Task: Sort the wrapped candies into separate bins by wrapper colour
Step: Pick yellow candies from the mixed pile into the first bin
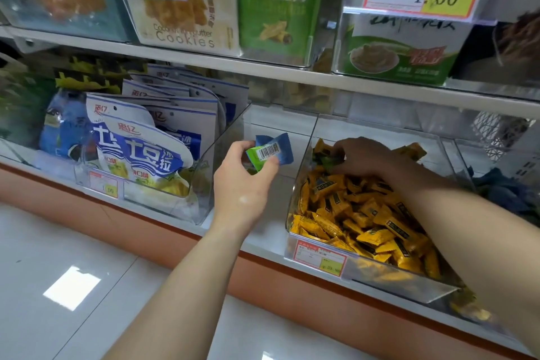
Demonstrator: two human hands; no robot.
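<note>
My left hand (242,181) holds a blue wrapped candy (282,147) and a green wrapped candy (257,155) with a barcode, pinched between thumb and fingers, over the shelf gap left of the clear bin (301,155). That bin is full of yellow wrapped candies (365,213). My right hand (365,158) reaches into the back of the bin, its fingers curled down on a dark green candy (328,162) among the yellow ones. Whether the fingers grip it I cannot tell.
A clear bin (204,172) of blue and white snack bags (137,149) stands to the left. Another bin with blue wrapped items (502,187) is at the right. An upper shelf (263,70) holds cookie and green snack boxes with price tags.
</note>
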